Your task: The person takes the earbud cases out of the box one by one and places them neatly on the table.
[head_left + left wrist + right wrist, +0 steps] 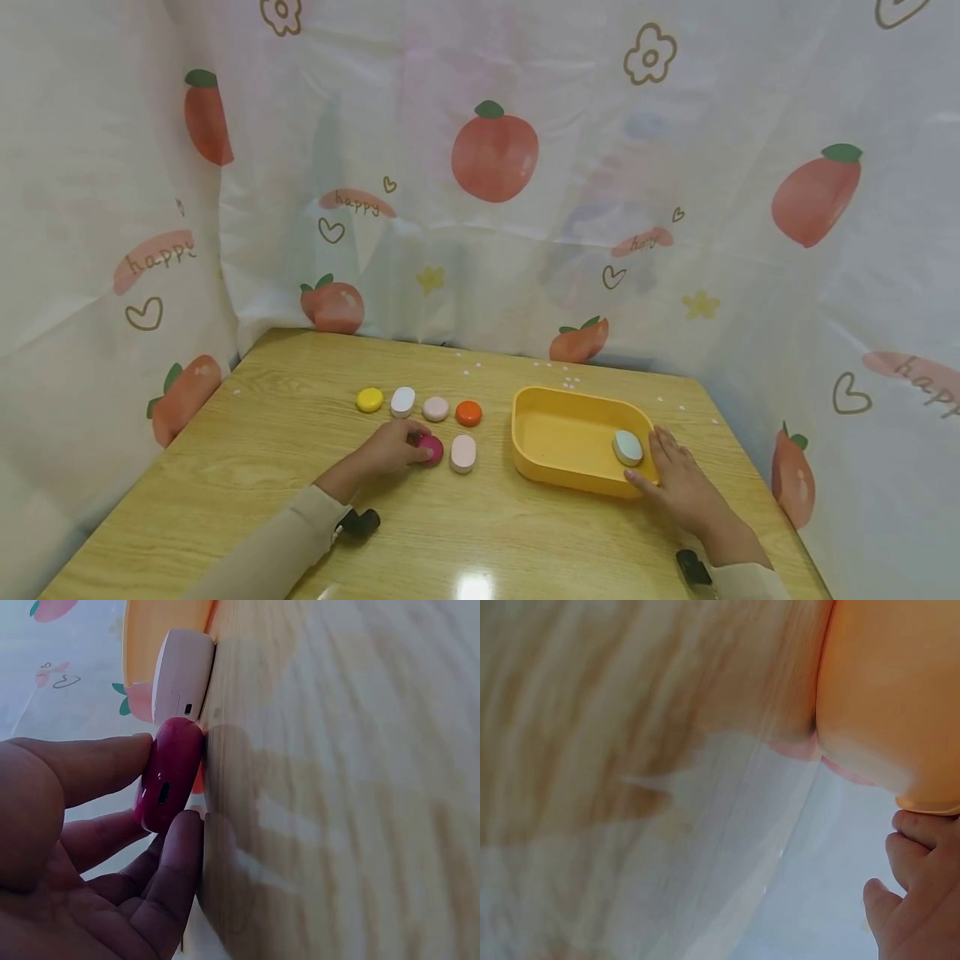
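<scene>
In the head view my left hand (390, 448) holds a magenta earbud case (431, 450) by its edge, between thumb and fingers. The left wrist view shows that magenta case (171, 776) on edge, a charging slot facing the camera. A pale pink oval case (463, 454) stands just right of it. My right hand (686, 487) lies against the right end of a yellow tray (577, 479), thumb by the near rim and fingers along the side. Inside the tray sits a pale mint case (627, 448). The right wrist view shows only some fingers (922, 862) at the tray's corner.
Behind the left hand stands a row of cases: yellow (369, 400), white (402, 402), pale pink (436, 408) and orange (468, 412). A printed curtain (495, 250) hangs round the wooden table (480, 533).
</scene>
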Available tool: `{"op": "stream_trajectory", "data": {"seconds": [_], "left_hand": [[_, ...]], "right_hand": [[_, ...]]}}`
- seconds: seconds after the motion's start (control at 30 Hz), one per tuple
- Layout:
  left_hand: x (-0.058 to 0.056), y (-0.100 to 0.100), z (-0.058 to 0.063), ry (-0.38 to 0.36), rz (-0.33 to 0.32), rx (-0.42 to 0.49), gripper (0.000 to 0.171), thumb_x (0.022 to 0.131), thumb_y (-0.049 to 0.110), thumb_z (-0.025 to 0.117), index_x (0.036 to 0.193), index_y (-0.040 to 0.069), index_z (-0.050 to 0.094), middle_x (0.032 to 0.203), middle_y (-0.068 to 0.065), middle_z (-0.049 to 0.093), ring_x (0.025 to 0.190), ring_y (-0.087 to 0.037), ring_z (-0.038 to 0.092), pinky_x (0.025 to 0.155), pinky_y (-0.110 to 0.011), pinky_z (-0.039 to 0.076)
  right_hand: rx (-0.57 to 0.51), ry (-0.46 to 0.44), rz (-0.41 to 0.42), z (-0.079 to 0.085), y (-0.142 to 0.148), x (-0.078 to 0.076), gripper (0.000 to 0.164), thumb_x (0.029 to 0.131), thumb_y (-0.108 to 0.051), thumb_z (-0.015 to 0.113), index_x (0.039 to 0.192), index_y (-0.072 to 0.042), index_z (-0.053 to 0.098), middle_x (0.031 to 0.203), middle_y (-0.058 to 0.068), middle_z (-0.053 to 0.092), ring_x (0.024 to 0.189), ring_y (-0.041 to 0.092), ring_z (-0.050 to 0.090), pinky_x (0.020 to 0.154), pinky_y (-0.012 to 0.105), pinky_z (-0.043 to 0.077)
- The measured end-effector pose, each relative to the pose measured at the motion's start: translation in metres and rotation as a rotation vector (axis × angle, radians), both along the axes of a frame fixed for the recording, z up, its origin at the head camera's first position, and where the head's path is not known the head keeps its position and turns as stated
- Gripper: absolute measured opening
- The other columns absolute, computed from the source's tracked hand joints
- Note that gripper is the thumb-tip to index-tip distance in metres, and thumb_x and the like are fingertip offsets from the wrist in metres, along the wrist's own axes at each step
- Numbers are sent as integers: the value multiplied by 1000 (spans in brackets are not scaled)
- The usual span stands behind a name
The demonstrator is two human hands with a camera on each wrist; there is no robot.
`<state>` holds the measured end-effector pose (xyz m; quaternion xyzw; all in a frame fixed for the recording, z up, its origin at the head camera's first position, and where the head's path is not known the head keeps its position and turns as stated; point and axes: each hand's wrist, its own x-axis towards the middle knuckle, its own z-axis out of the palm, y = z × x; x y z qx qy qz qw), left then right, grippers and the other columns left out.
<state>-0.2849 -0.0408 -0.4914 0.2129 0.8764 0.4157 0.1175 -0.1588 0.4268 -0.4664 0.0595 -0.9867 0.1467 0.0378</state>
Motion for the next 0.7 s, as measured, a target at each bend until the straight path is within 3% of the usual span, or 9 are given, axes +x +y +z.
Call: {"op": "stream_trajectory", "data": {"seconds": [0.4, 0.7], "left_hand": [[2, 2, 3, 9, 6, -59, 38, 86, 20, 76, 115, -3, 67, 109, -9, 67, 102, -23, 59, 96, -45, 45], [2, -1, 5, -4, 5, -73, 40, 88, 25, 74, 116, -3, 66, 110, -10, 66, 102, -22, 59, 96, -45, 45]], "right_hand": [[4, 5, 8, -1, 2, -2, 93, 98, -55, 48, 148, 15, 12, 154, 34, 9, 141, 48, 8, 112, 60, 5], [-8, -4, 5, -2, 3, -2, 93, 98, -54, 49, 148, 15, 12, 154, 34, 8, 142, 48, 7, 113, 57, 2]]}}
